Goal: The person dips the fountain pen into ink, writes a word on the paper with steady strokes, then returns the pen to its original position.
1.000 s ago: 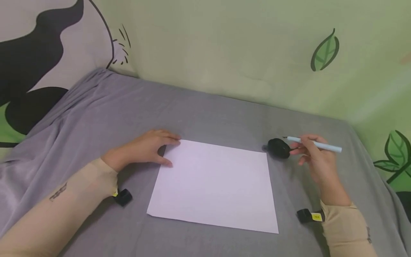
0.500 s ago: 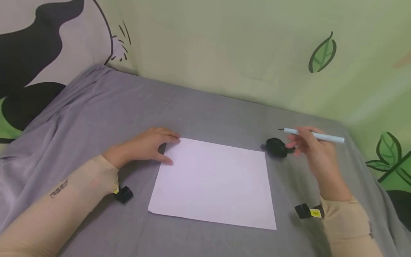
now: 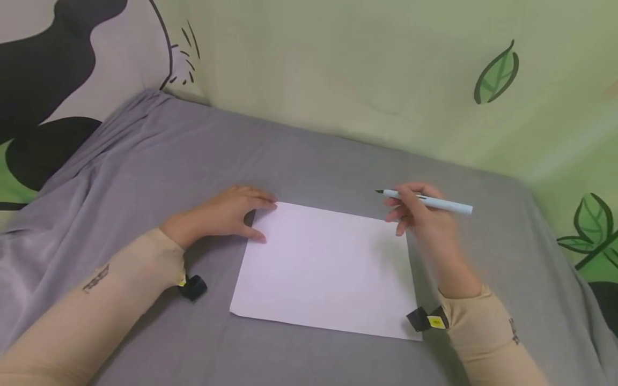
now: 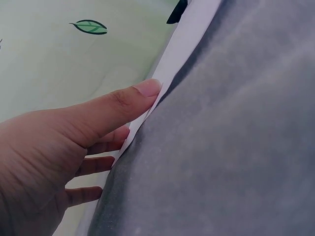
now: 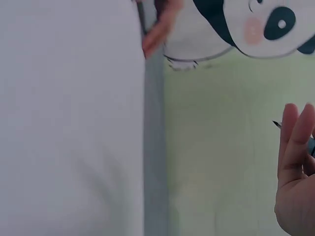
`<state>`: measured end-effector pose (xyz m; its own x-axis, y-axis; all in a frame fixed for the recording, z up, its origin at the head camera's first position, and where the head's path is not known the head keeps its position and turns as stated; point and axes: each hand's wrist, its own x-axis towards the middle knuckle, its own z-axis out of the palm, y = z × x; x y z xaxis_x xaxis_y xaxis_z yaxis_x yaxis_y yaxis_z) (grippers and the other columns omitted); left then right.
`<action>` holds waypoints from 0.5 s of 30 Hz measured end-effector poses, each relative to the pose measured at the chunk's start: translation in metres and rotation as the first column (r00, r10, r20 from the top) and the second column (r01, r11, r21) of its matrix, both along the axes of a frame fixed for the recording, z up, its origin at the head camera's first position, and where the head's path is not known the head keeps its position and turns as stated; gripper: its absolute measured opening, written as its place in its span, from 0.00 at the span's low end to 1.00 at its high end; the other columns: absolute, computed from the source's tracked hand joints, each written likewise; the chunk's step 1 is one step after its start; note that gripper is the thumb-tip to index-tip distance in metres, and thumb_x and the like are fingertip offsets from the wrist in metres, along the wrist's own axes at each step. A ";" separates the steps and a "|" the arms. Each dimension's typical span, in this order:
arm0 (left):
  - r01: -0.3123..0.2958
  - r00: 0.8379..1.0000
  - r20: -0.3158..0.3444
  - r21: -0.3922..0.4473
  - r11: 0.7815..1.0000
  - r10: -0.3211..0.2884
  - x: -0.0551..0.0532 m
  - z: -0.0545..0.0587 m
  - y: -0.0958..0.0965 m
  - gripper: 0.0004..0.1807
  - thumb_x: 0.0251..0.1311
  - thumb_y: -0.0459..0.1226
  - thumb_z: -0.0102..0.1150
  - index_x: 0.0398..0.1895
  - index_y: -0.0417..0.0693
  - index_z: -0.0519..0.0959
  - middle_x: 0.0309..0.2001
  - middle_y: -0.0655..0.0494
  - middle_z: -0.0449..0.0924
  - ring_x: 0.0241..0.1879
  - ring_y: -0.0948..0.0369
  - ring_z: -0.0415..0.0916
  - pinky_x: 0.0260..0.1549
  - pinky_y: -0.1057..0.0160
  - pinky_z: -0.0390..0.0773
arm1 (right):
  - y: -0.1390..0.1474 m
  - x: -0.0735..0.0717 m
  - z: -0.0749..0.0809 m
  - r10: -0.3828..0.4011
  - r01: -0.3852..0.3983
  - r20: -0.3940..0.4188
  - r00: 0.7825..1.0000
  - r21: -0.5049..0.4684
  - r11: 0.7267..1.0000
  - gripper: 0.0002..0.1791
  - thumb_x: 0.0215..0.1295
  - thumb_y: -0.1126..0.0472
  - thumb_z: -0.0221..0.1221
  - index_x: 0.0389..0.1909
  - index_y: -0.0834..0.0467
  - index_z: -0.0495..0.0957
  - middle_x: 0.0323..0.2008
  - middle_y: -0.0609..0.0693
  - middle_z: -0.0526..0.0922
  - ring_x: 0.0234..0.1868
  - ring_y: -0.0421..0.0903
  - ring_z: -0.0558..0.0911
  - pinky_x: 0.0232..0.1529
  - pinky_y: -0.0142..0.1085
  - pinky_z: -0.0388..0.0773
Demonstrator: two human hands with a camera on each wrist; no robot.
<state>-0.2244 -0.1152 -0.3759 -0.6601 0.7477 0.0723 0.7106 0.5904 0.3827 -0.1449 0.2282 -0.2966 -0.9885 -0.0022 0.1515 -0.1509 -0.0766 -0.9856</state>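
A light blue fountain pen (image 3: pixel 449 205) with a dark, bare nib is pinched in my right hand (image 3: pixel 431 228), held roughly level above the upper right corner of a blank white sheet of paper (image 3: pixel 323 268). In the right wrist view the nib (image 5: pixel 277 124) pokes out past the fingers. My left hand (image 3: pixel 224 214) rests at the sheet's upper left corner, thumb and fingers spread along the edge. Seen from the left wrist, the thumb (image 4: pixel 140 91) lies on the paper's border (image 4: pixel 182 44) while the other fingers reach beyond it.
Grey cloth (image 3: pixel 309 161) covers the surface under the paper and bunches into folds at the left. Behind it rises a pale green wall (image 3: pixel 338 69) with a painted panda and leaves. Small black cameras (image 3: pixel 193 288) are strapped at both wrists.
My right hand has moved left with the fountain pen, from beside the sheet to over its corner. The black rounded object seen there earlier is now out of sight. My left hand stays put.
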 end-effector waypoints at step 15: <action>-0.004 1.000 0.008 0.003 1.000 0.004 0.003 0.003 0.001 0.39 0.45 0.52 0.72 0.60 0.41 0.75 0.64 0.47 0.73 0.66 0.46 0.65 0.64 0.41 0.61 | -0.044 0.000 -0.053 0.075 -0.088 0.096 0.993 0.134 0.987 0.09 0.70 0.66 0.48 0.36 0.58 0.77 0.25 0.44 0.86 0.25 0.38 0.85 0.19 0.30 0.77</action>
